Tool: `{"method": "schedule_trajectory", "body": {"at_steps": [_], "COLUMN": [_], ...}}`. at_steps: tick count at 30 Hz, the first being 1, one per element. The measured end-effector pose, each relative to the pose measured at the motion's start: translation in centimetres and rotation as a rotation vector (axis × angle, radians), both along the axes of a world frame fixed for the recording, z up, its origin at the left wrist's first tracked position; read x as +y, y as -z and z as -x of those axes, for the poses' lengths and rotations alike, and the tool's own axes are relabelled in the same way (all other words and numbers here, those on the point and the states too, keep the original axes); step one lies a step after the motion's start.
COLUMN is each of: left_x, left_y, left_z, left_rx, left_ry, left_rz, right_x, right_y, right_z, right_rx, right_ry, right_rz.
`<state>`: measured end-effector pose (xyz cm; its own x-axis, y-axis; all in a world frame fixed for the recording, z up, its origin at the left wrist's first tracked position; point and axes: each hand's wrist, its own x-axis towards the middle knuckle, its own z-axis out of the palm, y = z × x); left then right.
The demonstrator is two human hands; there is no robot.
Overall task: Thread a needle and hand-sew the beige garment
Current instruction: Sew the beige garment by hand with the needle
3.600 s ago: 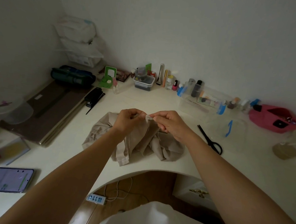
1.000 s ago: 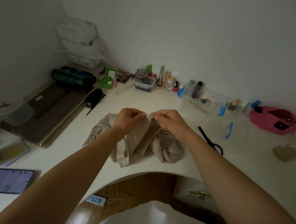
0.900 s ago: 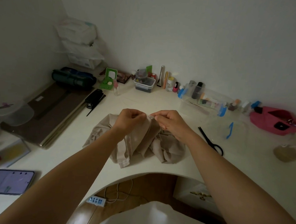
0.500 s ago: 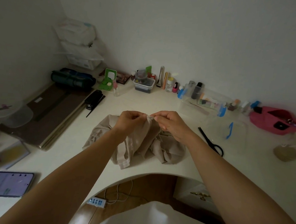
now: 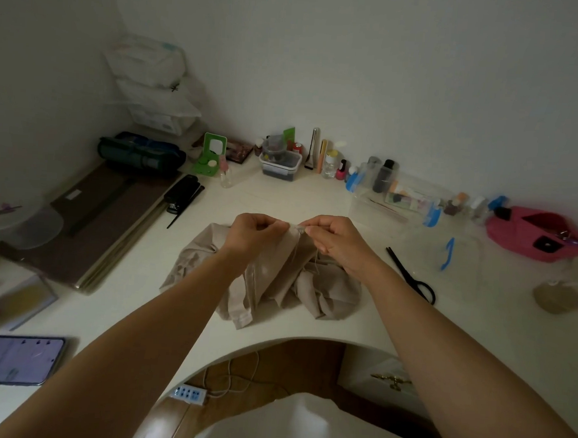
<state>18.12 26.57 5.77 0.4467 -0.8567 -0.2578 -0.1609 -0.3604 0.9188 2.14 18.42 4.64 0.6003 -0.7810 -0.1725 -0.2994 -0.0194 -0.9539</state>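
Note:
The beige garment (image 5: 270, 285) lies crumpled on the white desk, with one fold lifted up between my hands. My left hand (image 5: 254, 232) pinches that raised fold from the left. My right hand (image 5: 333, 238) pinches something small at the fold's top edge, close against the left fingertips; the needle itself is too small to make out. A pale thread (image 5: 317, 266) hangs down from my right hand onto the cloth.
Black scissors (image 5: 412, 277) lie right of the garment. A clear box with blue clips (image 5: 393, 205) and small bottles line the back wall. A pink pouch (image 5: 537, 234) is far right, a phone (image 5: 15, 359) front left, a stapler (image 5: 181, 193) and dark boards on the left.
Both hands stay together at the raised fold; only small finger movements at the fabric edge. The view shifted slightly.

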Motion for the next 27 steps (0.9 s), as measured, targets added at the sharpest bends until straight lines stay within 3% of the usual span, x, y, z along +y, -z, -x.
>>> {"method": "schedule_trajectory", "body": {"at_steps": [13, 27], "left_x": [-0.7, -0.7], "left_y": [0.9, 0.3], "left_z": [0.5, 0.2], "left_rx": [-0.181, -0.186], "left_ry": [0.014, -0.008], "left_rz": [0.074, 0.053], "right_x": [0.0, -0.1], "right_y": [0.2, -0.5], "right_z": [-1.1, -0.6], "right_rx": [0.143, 0.046], "right_ry": [0.034, -0.006], "right_rz": [0.197, 0.113]}}
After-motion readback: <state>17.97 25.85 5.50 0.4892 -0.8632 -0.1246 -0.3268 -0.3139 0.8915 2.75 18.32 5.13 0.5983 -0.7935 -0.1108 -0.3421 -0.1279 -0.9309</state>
